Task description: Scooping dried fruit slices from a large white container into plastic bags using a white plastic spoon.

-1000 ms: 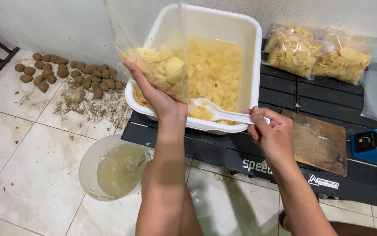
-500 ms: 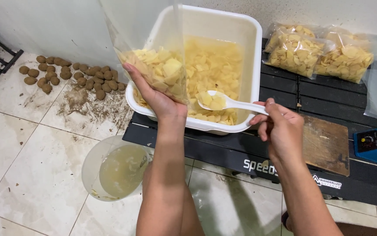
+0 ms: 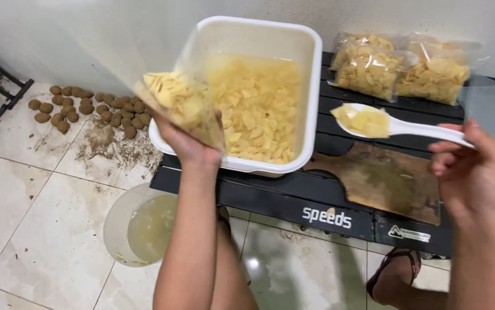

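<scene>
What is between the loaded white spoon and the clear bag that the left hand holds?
In the head view, the white tub of pale slices lies between the spoon and the bag; the spoon hangs just outside its right rim.

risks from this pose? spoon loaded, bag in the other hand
1. The white spoon in the right hand is heaped with slices and hangs over the black platform, outside the white tub: pieces could drop there.
2. The left hand grips the clear bag low; its limp top may fold, so slices could miss.
</scene>
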